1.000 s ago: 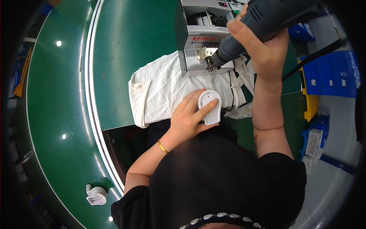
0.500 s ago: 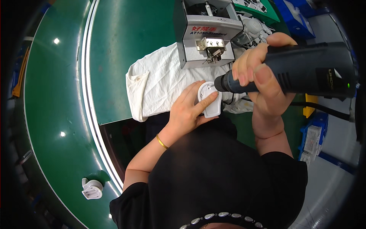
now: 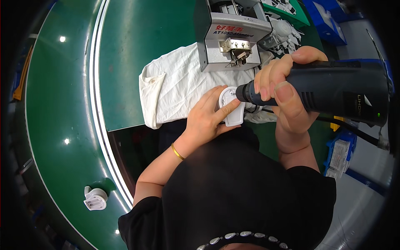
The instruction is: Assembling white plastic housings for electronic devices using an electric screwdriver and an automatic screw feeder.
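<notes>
My left hand (image 3: 205, 116) grips a small white plastic housing (image 3: 234, 118), rounded at one end, with its thumb across the recessed face. In my right hand (image 3: 291, 89) is a black electric screwdriver (image 3: 333, 88), held nearly level with the fingers wrapped around its front part. The screwdriver's tip points left into the rounded end of the housing, close to my left thumb. Whether a screw sits under the tip is too small to tell. Both hands are just in front of a white cloth (image 3: 179, 89) on the green table.
Behind the cloth stands a grey screw feeder (image 3: 231, 48). A green bin (image 3: 291, 10) and loose white parts (image 3: 287, 35) lie at the back right, beside blue bins (image 3: 323, 21). Another white plastic part (image 3: 96, 199) rests on the green surface (image 3: 62, 104) at left. A black cable (image 3: 354, 130) trails right.
The view has shifted slightly. The back end of the screwdriver sits a little lower, while its tip stays at the housing. Both hands keep their grips.
</notes>
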